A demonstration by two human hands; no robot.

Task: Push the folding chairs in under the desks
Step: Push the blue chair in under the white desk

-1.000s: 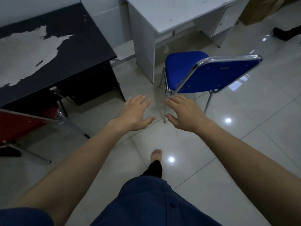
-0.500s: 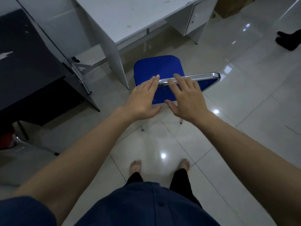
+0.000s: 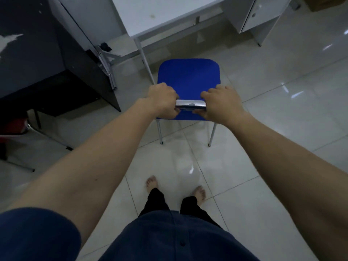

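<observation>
A blue folding chair (image 3: pixel 188 76) with chrome legs stands on the tiled floor directly in front of me, its seat facing a white desk (image 3: pixel 154 14). My left hand (image 3: pixel 163 99) grips the left end of the chrome top bar of the backrest. My right hand (image 3: pixel 220 102) grips the right end of the same bar. The front edge of the seat sits close to the desk's thin metal leg (image 3: pixel 145 61). The whole seat lies outside the desk's edge.
A black desk (image 3: pixel 33 59) stands at the left, with a red folding chair (image 3: pixel 13 125) partly under it. The white desk's drawer unit (image 3: pixel 263 14) is at the upper right. My bare feet (image 3: pixel 151 182) stand on the pale tiles behind the chair.
Both hands went from open, reaching toward the backrest, to closed around its top bar. The chair now faces the white desk squarely and I stand directly behind it.
</observation>
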